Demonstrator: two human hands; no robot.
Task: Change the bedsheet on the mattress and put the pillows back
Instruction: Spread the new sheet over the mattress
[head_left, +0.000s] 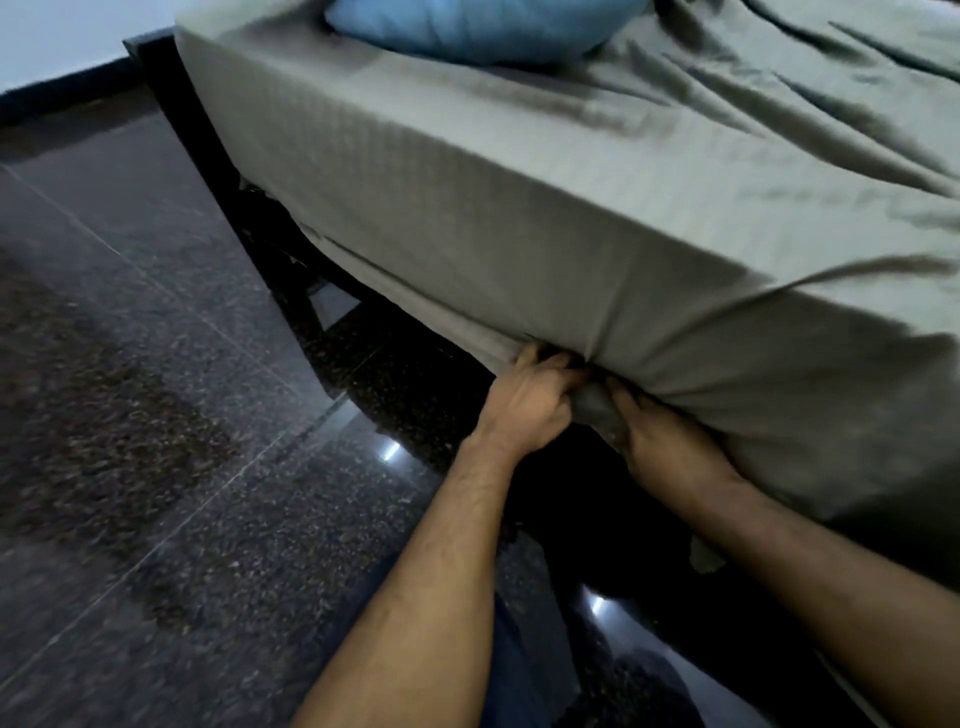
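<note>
Both hands meet at the lower centre of the frame, at the near bottom corner of the mattress. The left hand (524, 402) is clenched around a bunch of the olive-grey cotton bedsheet (519, 208), and the right hand (662, 441) grips the same gathered fabric just beside it, fingers curled under the mattress edge. The sheet covers the mattress top and side, drawn fairly smooth along the side but creased across the upper right of the frame. A soft light-blue pillow (478, 26) lies on the bed at the top centre.

The likely risk is that the bunched corner slips free when let go, since the fold looks thick; a hard pull here could also drag the far side loose and worsen the creases. Fingers could get pinched between the mattress and the dark bed frame (208, 150).

The polished dark speckled stone floor (156, 415) fills the left of the frame and offers open room to step or kneel; it looks glossy and possibly slick.
</note>
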